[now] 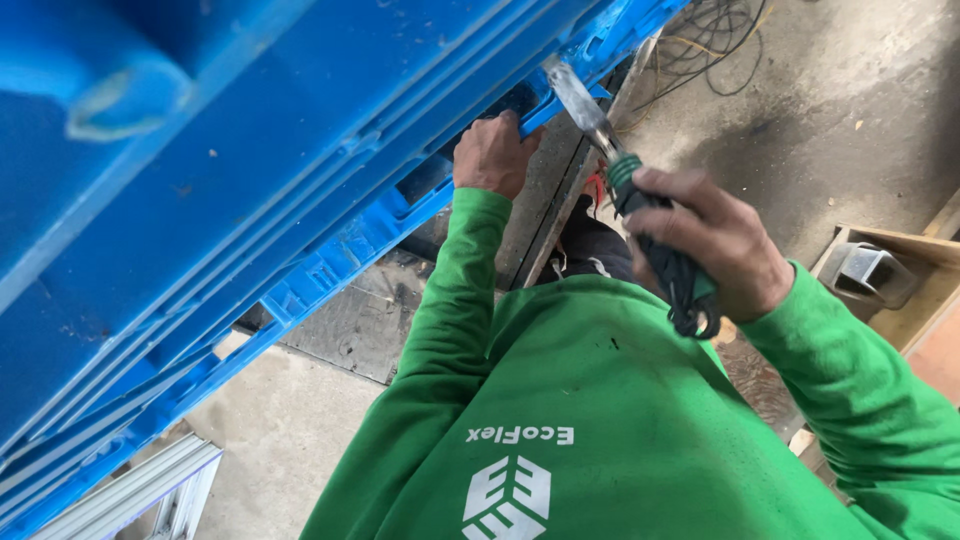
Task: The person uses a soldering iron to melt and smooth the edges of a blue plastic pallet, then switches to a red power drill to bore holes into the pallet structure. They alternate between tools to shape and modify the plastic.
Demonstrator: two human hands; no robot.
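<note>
The left hand (492, 155) is closed over the lower edge of a large blue plastic pallet (230, 180), fingers hooked into an opening of its ribbed rim. The pallet stands tilted on edge and fills the upper left of the view, its rim running diagonally from lower left to upper right.

The right hand (715, 240) holds a closed grip on the dark handle of a heat tool (625, 170) with a green collar; a black cord loops below the fist. The flat metal tip of the tool meets the pallet rim just beside the left hand, to its upper right.

Both sleeves belong to a green sweatshirt (590, 400). Open concrete floor (850, 90) lies to the right of the rim. A wooden box (900, 265) sits at the right edge, and loose cables (710, 40) lie near the top.
</note>
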